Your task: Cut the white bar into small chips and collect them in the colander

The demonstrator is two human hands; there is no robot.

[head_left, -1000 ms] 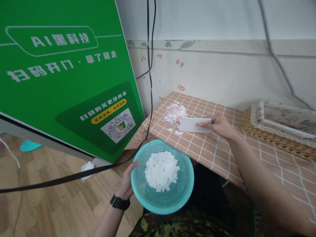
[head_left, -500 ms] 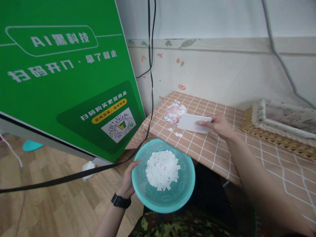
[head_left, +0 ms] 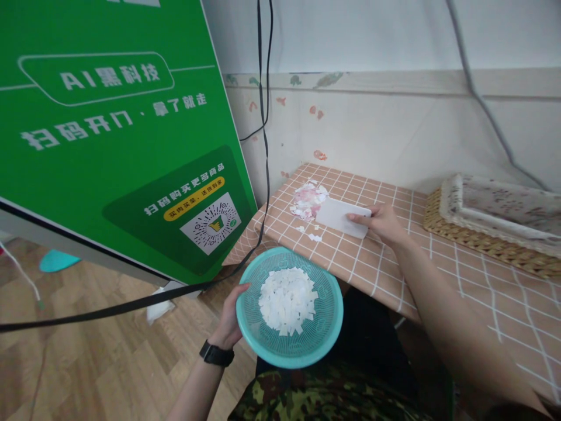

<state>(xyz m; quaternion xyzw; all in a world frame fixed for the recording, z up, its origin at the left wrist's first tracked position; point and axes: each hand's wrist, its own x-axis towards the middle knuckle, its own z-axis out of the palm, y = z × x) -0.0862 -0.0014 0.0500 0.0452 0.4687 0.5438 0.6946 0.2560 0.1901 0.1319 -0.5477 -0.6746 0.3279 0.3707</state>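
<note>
My left hand (head_left: 232, 316) grips the rim of a round teal plastic colander (head_left: 324, 339), held just below the table's front edge. Inside the colander lies a heap of small white paper scraps (head_left: 287, 301). My right hand (head_left: 383, 224) pinches one end of a flat white rectangular board (head_left: 339, 216), thumb on top. The board's far edge touches a pile of white and pink paper scraps (head_left: 307, 199) on the table. A few loose white scraps (head_left: 314, 237) lie in front of that pile.
A brown checked cloth (head_left: 385, 269) covers the table. On its right sits a wicker basket (head_left: 486, 240) with a white lining. A tall green cabinet (head_left: 131, 146) stands at left, and a black strap (head_left: 131, 304) hangs across in front of it.
The view has shifted slightly. Both hands keep their holds, and the white board stays against the pink and white pile with little visible movement.
</note>
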